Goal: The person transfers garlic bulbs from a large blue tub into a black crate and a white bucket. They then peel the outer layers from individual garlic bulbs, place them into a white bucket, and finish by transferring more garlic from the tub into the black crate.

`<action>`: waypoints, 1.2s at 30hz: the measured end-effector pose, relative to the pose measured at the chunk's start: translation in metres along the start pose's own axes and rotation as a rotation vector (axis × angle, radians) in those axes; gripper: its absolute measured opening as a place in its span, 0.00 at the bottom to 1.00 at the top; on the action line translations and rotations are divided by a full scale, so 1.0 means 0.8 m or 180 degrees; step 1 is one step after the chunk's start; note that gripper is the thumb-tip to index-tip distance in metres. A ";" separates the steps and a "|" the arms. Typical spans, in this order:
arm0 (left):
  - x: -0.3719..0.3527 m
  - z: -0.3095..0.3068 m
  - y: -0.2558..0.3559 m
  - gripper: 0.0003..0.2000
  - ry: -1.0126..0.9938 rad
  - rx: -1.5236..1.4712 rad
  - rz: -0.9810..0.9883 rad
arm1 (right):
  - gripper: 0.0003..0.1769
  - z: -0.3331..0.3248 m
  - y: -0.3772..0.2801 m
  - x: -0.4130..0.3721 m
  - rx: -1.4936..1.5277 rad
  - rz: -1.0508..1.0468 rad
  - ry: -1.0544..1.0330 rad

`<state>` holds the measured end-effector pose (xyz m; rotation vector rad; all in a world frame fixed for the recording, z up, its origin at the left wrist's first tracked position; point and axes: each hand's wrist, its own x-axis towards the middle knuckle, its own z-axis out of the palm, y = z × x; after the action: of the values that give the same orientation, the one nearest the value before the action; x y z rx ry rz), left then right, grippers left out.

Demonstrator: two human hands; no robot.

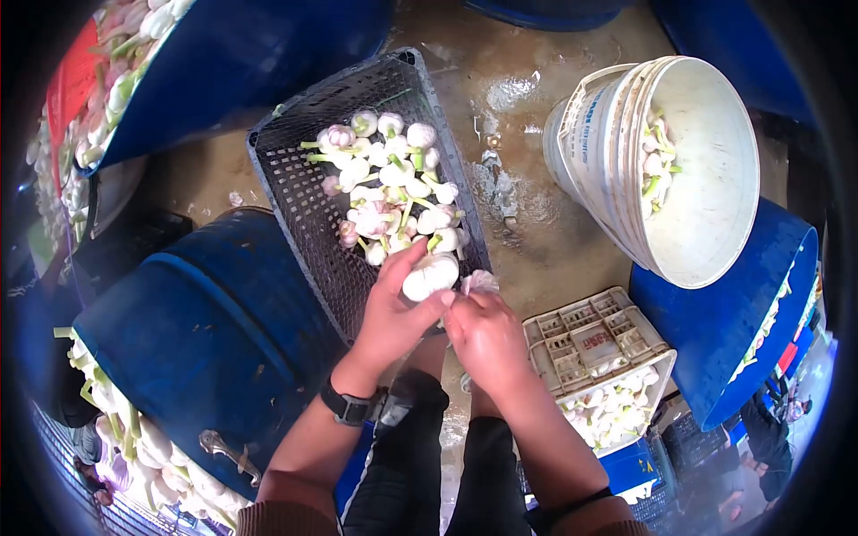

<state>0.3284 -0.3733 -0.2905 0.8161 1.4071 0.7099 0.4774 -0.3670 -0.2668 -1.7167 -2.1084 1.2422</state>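
Observation:
In front of me, my left hand (391,320) is closed around a large white garlic bulb (431,276). My right hand (488,341) meets it at the bulb's lower edge, its fingers closed. A pinkish, papery piece of garlic skin (480,282) sticks out from the right fingers. Both hands are over the near end of a black mesh crate (295,192). Inside that crate lies a pile of garlic bulbs (393,179) with short green stems, purple-tinged in places. What the right fingertips press on is partly hidden.
A white bucket (715,205) with some garlic leans at the right. Below it stands a beige crate (601,342) holding peeled-looking bulbs. Blue barrels (223,313) full of garlic flank me on the left and right. The floor (509,116) is wet. People appear at the lower right edge.

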 end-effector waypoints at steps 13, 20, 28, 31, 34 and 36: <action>-0.052 0.068 0.019 0.18 0.0373 -0.1680 -0.1601 | 0.07 -0.008 0.048 -0.068 0.2153 0.1967 -0.0366; -0.049 0.064 0.017 0.23 -0.0586 -0.1724 -0.1260 | 0.12 -0.032 0.033 -0.088 0.3748 0.2099 -0.0390; -0.053 0.053 0.046 0.23 -0.1229 -0.0003 0.0124 | 0.10 -0.047 0.048 -0.094 0.5115 0.3145 -0.0441; -0.060 0.063 0.063 0.17 -0.1004 0.2114 0.1653 | 0.08 -0.051 0.041 -0.092 0.4305 0.2910 -0.0355; -0.067 0.066 0.047 0.16 -0.0912 0.1840 0.1444 | 0.08 -0.057 0.029 -0.087 0.4209 0.2840 -0.0142; -0.069 0.068 0.052 0.15 -0.0946 0.1619 0.1527 | 0.08 -0.060 0.038 -0.088 0.4193 0.2739 -0.0109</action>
<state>0.3815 -0.3998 -0.2262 1.6266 1.1364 0.5567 0.5514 -0.4046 -0.2307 -1.7271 -0.0838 2.0660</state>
